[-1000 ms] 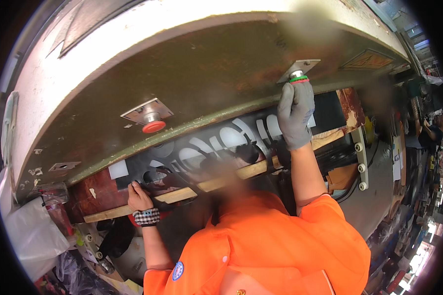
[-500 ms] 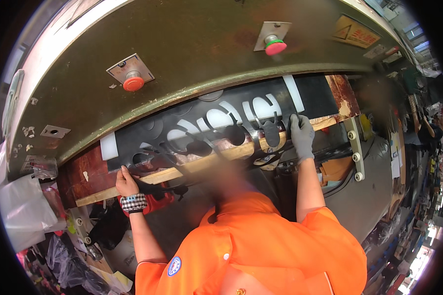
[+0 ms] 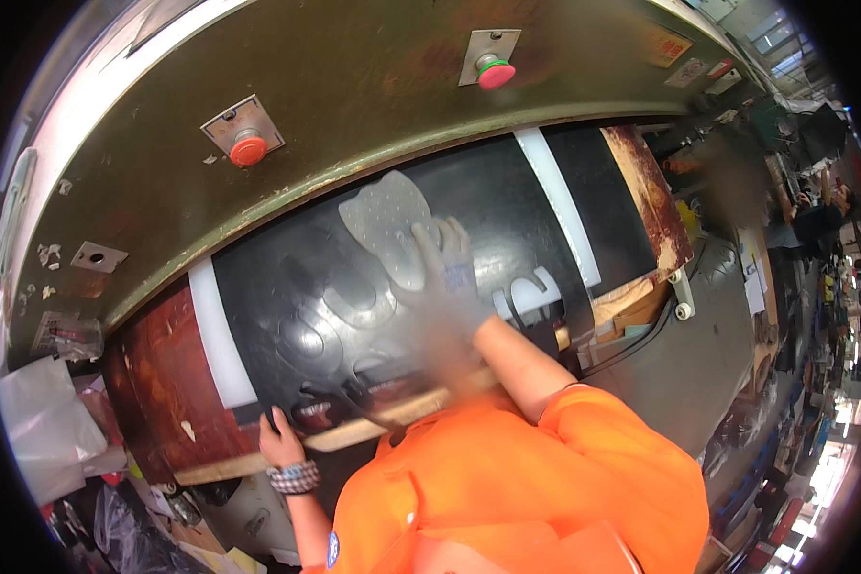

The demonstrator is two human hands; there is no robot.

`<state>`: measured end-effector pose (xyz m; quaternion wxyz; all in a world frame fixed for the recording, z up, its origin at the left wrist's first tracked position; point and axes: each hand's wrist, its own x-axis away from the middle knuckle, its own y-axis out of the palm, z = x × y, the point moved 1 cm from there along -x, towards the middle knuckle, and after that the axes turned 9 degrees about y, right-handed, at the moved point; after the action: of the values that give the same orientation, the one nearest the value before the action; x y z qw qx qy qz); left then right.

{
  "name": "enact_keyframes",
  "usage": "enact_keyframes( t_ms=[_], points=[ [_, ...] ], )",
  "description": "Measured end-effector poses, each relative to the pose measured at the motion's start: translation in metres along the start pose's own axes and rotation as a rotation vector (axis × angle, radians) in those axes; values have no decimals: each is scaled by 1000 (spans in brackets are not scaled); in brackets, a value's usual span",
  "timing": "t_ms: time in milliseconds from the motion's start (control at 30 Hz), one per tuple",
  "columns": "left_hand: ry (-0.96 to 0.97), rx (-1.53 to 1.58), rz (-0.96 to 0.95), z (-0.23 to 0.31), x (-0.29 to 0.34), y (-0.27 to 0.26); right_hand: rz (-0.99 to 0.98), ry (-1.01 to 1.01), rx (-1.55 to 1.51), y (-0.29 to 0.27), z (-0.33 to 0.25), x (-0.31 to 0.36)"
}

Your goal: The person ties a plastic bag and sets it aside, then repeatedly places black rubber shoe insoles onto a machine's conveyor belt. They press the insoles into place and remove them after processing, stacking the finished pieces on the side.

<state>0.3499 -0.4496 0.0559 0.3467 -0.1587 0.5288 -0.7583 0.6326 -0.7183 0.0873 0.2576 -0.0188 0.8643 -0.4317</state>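
A black sheet, with curved cut-outs along its near side, lies spread over the machine bed. My bare left hand is closed on the sheet's near left corner, with the thumb on top. A grey, speckled, sole-shaped plate lies over the far middle of the sheet. My right hand, in a grey glove, has its fingers on that plate's right edge; the thumb side is blurred. Raised, sole-like outlines show in the sheet to the left of this hand.
White strips run along both sides of the black sheet. A green machine beam spans the far side, bearing a red button and a pink button. A wooden edge borders the near side. Plastic bags hang at the left.
The sheet has come nearer, hiding most of its cut-outs. My right hand has left its right edge and moved left onto the grey plate. My left hand has come nearer with the corner.
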Motion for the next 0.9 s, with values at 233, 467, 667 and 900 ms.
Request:
enact_keyframes(
  t_ms=[233, 467, 667, 900],
  points=[
    [-99, -9, -70, -18, 62, -3, -255, 667, -763, -58, 22, 12],
    [-65, 12, -37, -23, 63, 0, -62, 598, -317, -92, 59, 18],
    [-92, 29, -19, -8, 24, 6, 29, 189, 69, -45, 87, 5],
    [52, 142, 121, 23, -66, 23, 278, -47, -83, -52, 81, -117]
  ],
)
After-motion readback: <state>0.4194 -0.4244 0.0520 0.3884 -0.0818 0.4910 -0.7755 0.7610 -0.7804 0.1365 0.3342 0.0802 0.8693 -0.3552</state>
